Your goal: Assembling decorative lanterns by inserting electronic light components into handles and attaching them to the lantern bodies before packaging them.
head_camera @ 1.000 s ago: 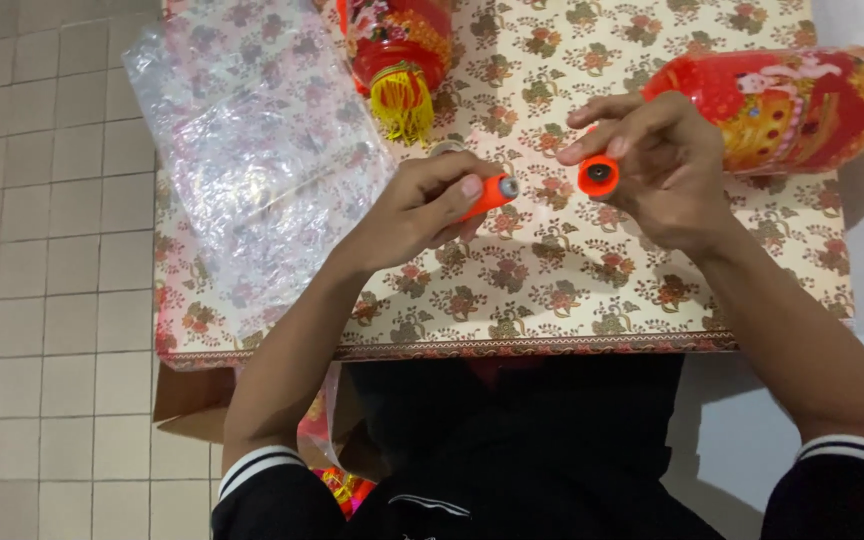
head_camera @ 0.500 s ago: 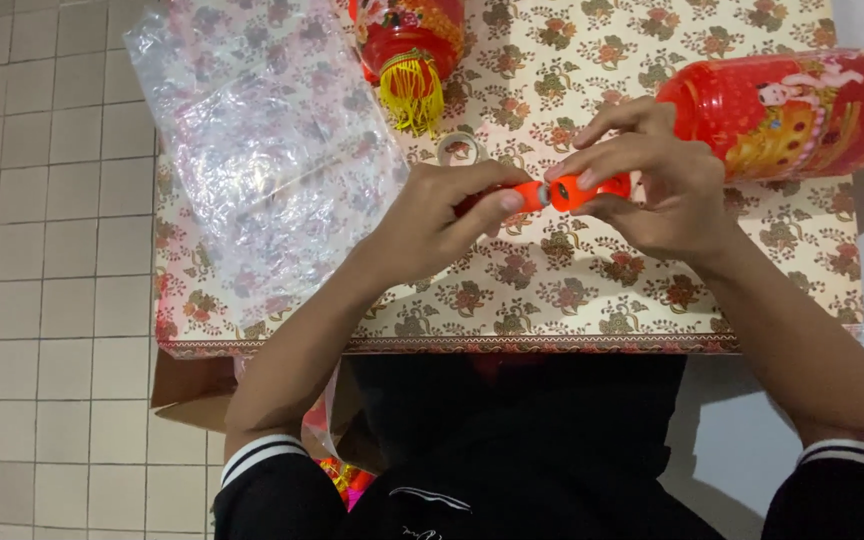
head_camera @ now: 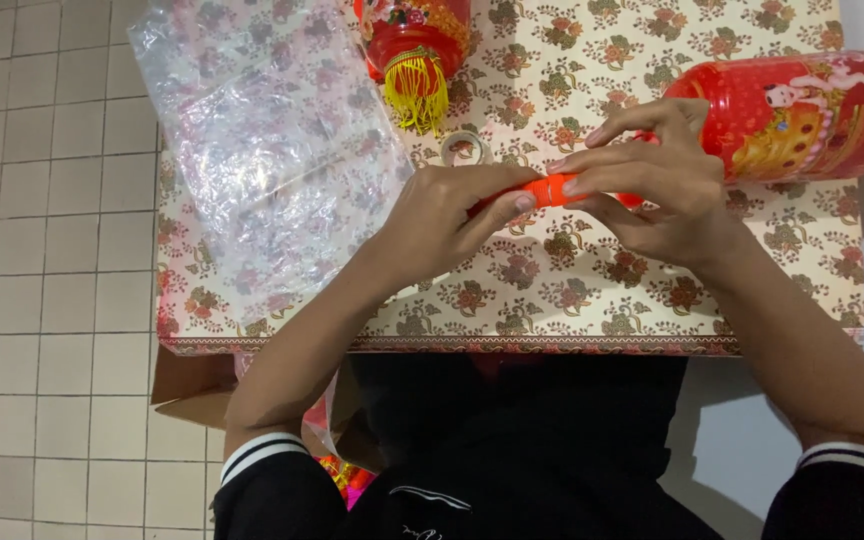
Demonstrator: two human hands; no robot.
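Both hands meet over the middle of a table covered in floral cloth (head_camera: 592, 300). My left hand (head_camera: 447, 215) and my right hand (head_camera: 652, 185) pinch the two ends of a small orange tube-shaped piece (head_camera: 552, 190), which now looks joined end to end. Most of that piece is hidden by my fingers. A small roll of clear tape (head_camera: 465, 148) lies just beyond my left hand.
A red cylindrical lantern (head_camera: 802, 115) lies at the right, behind my right hand. Another red lantern with a yellow tassel (head_camera: 414, 55) sits at the far edge. Crumpled clear plastic bags (head_camera: 272, 150) cover the table's left part. Tiled floor (head_camera: 42, 250) lies to the left.
The two orange parts, held apart a second ago, have been brought together and now meet between my fingers. Both hands closed in toward each other.
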